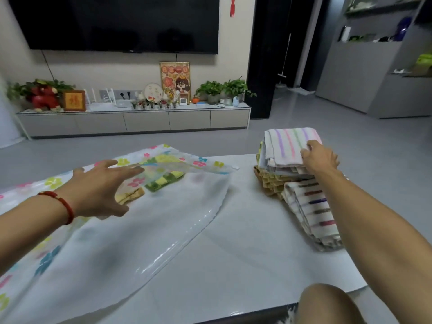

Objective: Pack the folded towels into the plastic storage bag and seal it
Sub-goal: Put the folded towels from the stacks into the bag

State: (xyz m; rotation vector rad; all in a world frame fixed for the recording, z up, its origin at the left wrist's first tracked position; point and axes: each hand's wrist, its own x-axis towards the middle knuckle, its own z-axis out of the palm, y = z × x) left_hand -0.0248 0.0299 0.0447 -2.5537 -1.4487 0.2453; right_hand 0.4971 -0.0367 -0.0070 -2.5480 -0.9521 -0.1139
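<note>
Left hand (102, 185): fingers spread wide, nothing gripped, held over the near part of the bag by the yellow-green towel.
Right hand (320, 157): closed on the near right corner of the top towel, thumb under the folded edge.
Top towel (288, 146): white with pastel stripes, seen crowning the towel stack (275, 176) at the table's right side.
Storage bag (131, 230): flower-printed plastic, laid flat across the white table (245, 242), mouth edge curving toward the middle.
Checked towel (163, 176): yellow-green, already seen inside the bag, far end.
Striped towel (313, 213): dark stripes, slumped against the stack's near side.
</note>
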